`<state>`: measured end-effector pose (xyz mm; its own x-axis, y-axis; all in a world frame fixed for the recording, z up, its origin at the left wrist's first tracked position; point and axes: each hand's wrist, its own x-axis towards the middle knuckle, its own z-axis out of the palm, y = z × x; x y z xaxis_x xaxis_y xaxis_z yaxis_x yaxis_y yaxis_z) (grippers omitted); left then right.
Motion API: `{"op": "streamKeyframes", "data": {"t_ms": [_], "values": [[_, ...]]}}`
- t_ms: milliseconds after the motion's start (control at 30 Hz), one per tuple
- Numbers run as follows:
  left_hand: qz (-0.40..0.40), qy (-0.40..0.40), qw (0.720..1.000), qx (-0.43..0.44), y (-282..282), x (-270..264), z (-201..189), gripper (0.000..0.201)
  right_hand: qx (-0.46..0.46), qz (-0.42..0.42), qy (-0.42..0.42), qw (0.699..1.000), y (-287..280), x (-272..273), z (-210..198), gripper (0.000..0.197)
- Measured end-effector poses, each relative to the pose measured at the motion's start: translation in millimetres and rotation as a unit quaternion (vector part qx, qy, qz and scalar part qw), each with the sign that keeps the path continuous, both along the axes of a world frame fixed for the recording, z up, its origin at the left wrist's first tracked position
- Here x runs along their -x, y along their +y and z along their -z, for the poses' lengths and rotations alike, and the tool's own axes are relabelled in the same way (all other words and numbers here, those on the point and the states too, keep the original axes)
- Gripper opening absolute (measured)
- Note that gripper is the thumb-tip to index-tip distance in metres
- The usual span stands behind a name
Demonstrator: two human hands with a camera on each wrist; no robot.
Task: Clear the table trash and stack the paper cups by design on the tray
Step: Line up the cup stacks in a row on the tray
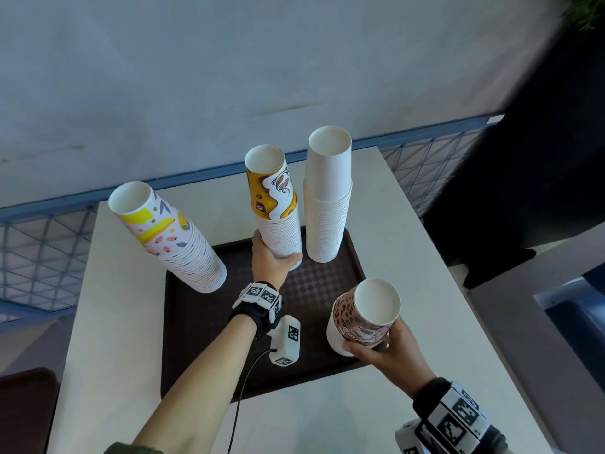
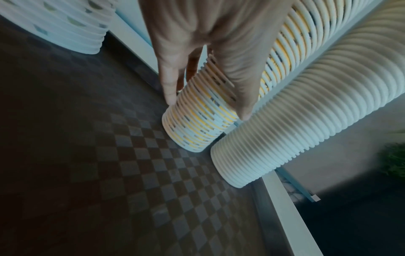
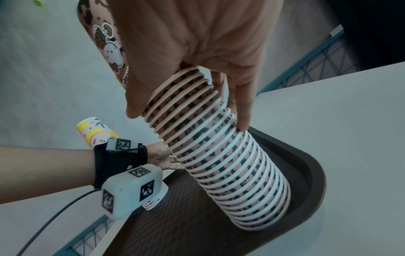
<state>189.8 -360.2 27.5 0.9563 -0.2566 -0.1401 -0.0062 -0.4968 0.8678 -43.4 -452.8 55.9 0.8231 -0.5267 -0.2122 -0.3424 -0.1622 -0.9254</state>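
Several tall stacks of paper cups stand on a dark brown tray. My left hand grips the lower part of the yellow coffee-print stack, thumb and fingers around its ribbed rims. My right hand holds the leopard-print stack at the tray's near right; its base sits on the tray. A plain white stack stands at the far right beside the yellow one. A floral yellow-pink stack leans at the far left.
The tray lies on a white table bounded by a blue wire fence at the back. A dark chair seat is at the lower left, a dark panel at the right. My left wrist's cable trails over the tray.
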Motion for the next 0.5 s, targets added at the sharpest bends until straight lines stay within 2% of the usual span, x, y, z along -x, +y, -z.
{"op": "streamKeyframes", "data": {"t_ms": [100, 200, 300, 400, 500], "values": [[0.021, 0.018, 1.0, -0.009, 22, 8, 4, 0.09, -0.007, -0.003, 0.0, 1.0, 2, -6, 1, 0.089], [0.023, 0.03, 0.998, -0.04, 55, 23, 13, 0.067, -0.009, -0.023, 0.004, 1.0, 5, -20, 1, 0.09], [-0.032, 0.037, 0.998, -0.031, 98, 32, 15, 0.049, -0.005, -0.054, 0.001, 0.999, 14, -42, 1, 0.099], [-0.116, 0.026, 0.993, -0.014, 136, 25, 8, 0.059, -0.005, -0.083, -0.004, 0.997, 25, -67, 5, 0.099], [-0.164, 0.014, 0.986, 0.016, 158, 5, -3, 0.087, -0.02, -0.104, -0.013, 0.994, 38, -88, 7, 0.097]]}}
